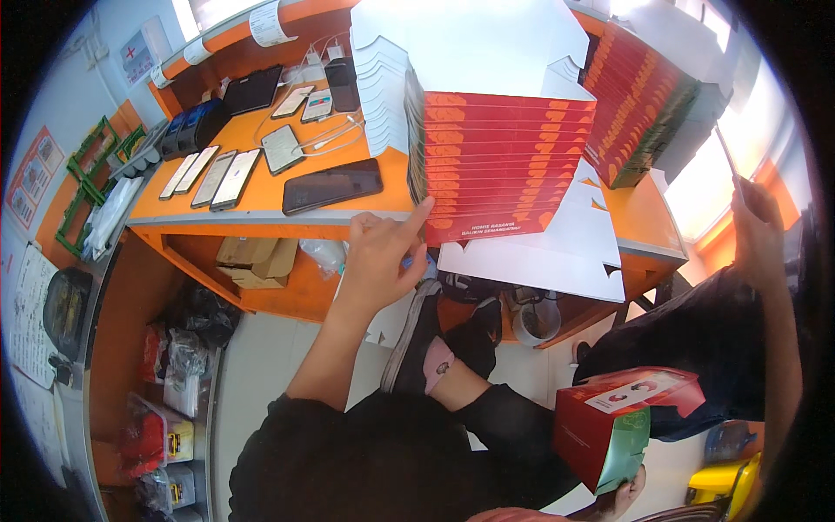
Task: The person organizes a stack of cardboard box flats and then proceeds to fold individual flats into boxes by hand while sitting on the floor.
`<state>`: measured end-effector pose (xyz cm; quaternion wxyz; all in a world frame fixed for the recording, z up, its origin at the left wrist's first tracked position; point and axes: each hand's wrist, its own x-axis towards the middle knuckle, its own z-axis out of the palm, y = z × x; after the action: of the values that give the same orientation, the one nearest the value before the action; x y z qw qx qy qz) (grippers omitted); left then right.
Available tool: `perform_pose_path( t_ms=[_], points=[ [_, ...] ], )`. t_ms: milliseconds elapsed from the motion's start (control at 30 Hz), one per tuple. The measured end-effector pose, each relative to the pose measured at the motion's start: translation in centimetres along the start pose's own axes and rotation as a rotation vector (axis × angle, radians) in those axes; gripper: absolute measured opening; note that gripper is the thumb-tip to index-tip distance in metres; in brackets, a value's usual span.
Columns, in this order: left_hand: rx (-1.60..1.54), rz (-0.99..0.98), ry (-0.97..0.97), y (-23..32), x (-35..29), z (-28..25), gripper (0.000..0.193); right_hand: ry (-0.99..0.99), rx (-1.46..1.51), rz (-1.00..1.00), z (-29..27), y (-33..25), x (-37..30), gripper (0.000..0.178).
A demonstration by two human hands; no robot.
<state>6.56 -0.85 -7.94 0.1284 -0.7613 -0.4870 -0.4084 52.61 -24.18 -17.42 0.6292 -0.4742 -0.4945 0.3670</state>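
And here's the orange table with its grey metal edge [639, 216], packed: slim rectangular phones [235, 180] at left, one large black phone [333, 186] up front, a tall stack of red, white-lined cardboard [496, 157], another red cardboard stack [635, 96] rightward!

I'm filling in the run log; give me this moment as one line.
left hand: at red carton stack edge | right hand: holding red-green box | phones: on orange table

The stack [500, 165] is red with orange blobs, the box [578, 431] red and green, the shadowy bag [207, 317] maybe black.
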Motion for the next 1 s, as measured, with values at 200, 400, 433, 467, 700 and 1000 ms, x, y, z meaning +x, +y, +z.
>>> perform_pose_path(
  t_ms=[200,400,433,467,700,1000],
  points=[
    [0.025,-0.082,0.034,0.8,1.0,-0.2,0.061,0.002,0.004,0.002,0.2,0.0,0.2,0.057],
    [0.036,-0.032,0.086,0.8,1.0,-0.5,0.061,0.001,0.009,0.006,0.5,0.0,0.1,0.058],
    [0.035,-0.032,0.085,0.8,1.1,-0.6,0.061,0.0,0.007,0.005,0.5,0.0,0.0,0.059],
    [0.041,-0.02,0.106,0.8,1.3,-0.8,0.061,0.002,0.007,0.006,0.5,0.1,-0.1,0.059],
    [0.093,0.007,0.108,1.6,3.0,-0.9,0.06,0.021,0.019,0.006,0.7,-0.8,0.2,0.061],
    [0.186,0.019,0.111,1.0,2.7,-0.6,0.059,0.046,0.013,-0.025,1.1,0.2,0.3,0.056]
  ],
)
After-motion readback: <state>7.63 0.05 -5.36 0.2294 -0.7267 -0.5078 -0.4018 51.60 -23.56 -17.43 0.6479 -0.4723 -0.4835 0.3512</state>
